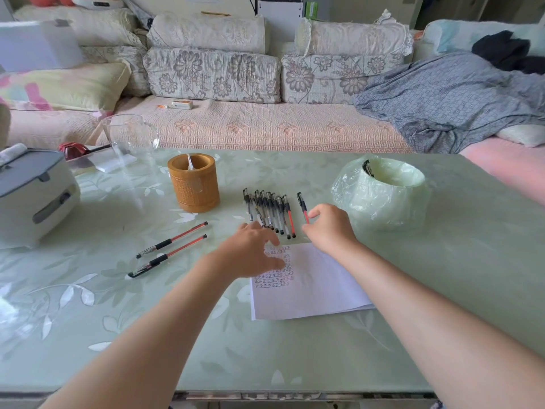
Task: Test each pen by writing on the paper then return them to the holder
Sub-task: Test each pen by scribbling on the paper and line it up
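A brown cylindrical pen holder (194, 184) stands on the green table. Several capped pens (269, 212) lie side by side to its right. Apart from that row lies one red pen (302, 205); my right hand (328, 228) pinches its lower end between thumb and forefinger. My left hand (250, 252) rests with fingers spread on the top left of the white paper (312, 287), covering part of the rows of written marks. Two uncapped red pens (171, 246) lie at the left of the paper.
A white and grey appliance (32, 196) sits at the table's left edge, with a glass jug (129, 143) behind it. A green bin lined with plastic (383, 193) stands right of the pens. A sofa with cushions runs behind the table.
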A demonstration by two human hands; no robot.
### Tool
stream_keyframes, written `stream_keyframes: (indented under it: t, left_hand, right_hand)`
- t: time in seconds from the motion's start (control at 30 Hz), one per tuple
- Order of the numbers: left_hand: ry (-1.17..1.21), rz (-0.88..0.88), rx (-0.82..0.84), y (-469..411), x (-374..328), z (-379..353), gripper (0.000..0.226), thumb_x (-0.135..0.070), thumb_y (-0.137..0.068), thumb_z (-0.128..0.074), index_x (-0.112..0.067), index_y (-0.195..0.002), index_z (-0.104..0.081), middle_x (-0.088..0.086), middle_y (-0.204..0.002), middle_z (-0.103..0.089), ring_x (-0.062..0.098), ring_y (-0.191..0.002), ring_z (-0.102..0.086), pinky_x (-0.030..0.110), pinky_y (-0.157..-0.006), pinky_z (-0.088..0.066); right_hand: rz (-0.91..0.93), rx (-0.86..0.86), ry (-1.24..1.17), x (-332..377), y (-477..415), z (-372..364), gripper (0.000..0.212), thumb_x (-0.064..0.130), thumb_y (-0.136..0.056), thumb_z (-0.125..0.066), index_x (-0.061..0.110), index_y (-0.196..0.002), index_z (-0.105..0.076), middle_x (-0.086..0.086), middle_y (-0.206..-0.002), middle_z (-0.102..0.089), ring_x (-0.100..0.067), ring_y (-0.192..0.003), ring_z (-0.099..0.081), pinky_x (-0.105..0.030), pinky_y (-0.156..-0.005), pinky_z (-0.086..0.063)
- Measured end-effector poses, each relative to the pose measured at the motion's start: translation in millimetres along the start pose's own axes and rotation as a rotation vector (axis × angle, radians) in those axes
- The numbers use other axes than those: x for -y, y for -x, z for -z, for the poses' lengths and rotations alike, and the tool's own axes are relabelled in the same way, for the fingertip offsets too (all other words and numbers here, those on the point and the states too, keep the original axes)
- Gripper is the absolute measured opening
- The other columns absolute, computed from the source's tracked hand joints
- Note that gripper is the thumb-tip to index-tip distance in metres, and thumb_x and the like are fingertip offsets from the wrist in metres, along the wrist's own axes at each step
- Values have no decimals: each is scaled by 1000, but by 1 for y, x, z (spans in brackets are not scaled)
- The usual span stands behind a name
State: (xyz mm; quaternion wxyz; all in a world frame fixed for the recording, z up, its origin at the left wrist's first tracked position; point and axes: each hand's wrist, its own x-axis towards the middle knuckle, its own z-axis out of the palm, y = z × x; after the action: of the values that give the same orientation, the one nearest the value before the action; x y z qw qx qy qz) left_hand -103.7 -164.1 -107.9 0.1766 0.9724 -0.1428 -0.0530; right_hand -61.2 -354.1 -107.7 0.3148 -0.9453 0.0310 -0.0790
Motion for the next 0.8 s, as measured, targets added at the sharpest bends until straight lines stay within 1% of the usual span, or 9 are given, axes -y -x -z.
stream_keyframes:
  t: [0.07, 0.1, 0.13, 0.17, 0.23, 0.33, 0.47, 0.6, 0.8]
  left_hand:
    - [-52, -8, 17, 1, 1, -3, 56, -60, -76, -69, -36, -124, -54, -4, -119, -44, 16, -115, -36, 37, -94, -42]
    - [-66, -14, 15, 2, 1, -3, 57, -61, -77, -68, -36, -125, -53, -3, -121, -44, 16, -116, -35, 38, -95, -43]
    - [-76, -20, 12, 2, 1, -3, 57, -61, -77, -67, -36, -126, -52, -3, -122, -43, 16, -118, -35, 38, -96, -43]
    - [-87, -26, 9, 3, 1, -4, 57, -61, -78, -66, -36, -127, -51, -3, -123, -43, 17, -119, -35, 38, -96, -42]
    - [-107, -36, 6, 3, 0, -4, 56, -61, -80, -64, -36, -129, -49, -3, -124, -42, 17, -120, -35, 38, -97, -42]
    - [-109, -49, 9, 4, 2, -4, 58, -61, -81, -63, -36, -132, -48, -3, -125, -42, 17, -120, -36, 39, -98, -42]
    - [-27, -60, -20, 7, 8, 2, 60, -52, -84, -65, -32, -137, -45, -2, -125, -47, 18, -120, -39, 41, -98, -44]
    - [0, 9, -155, 15, 26, 18, 44, -39, -90, -63, -25, -130, -53, 1, -119, -53, 20, -114, -49, 38, -95, -45]
    - [-30, 212, -232, 42, 80, 39, 30, -27, -90, -61, -22, -120, -58, 5, -115, -54, 25, -112, -52, 38, -95, -45]
  right_hand:
    - [8, 5, 0, 6, -2, -8, 20, 11, -79, -68, -2, -95, -70, -16, -103, -71, -32, -98, -64, -30, -78, -52]
    - [15, 5, 12, 9, -3, -11, 15, 9, -77, -67, -3, -84, -71, -24, -90, -69, -39, -90, -62, -35, -71, -54]
    - [23, 5, 31, 11, -3, -14, 11, 9, -75, -67, 1, -67, -68, -26, -71, -61, -44, -74, -55, -34, -59, -49]
    - [35, 6, 49, 11, -5, -16, 23, 9, -74, -66, 8, -53, -56, -21, -54, -44, -40, -60, -41, -32, -50, -37]
    - [100, 23, 87, 10, -7, -19, 39, 12, -77, -63, 13, -49, -36, -7, -48, -24, -26, -51, -26, -33, -50, -24]
    - [80, 38, 107, 11, -9, -18, 40, 18, -86, -54, 11, -48, -41, -6, -44, -35, -26, -47, -38, -32, -51, -36]
    - [130, 64, 130, 27, -4, -14, 26, 16, -86, -46, 8, -68, -63, -6, -73, -65, -28, -71, -61, -35, -62, -51]
    - [315, 155, 124, 56, 9, -23, 20, 19, -91, -49, 23, -96, -69, -1, -105, -62, -21, -98, -58, -33, -86, -49]
    - [541, 348, 153, 100, 39, -59, 30, 14, -92, -52, 20, -119, -64, -3, -127, -55, -22, -120, -52, -35, -100, -43]
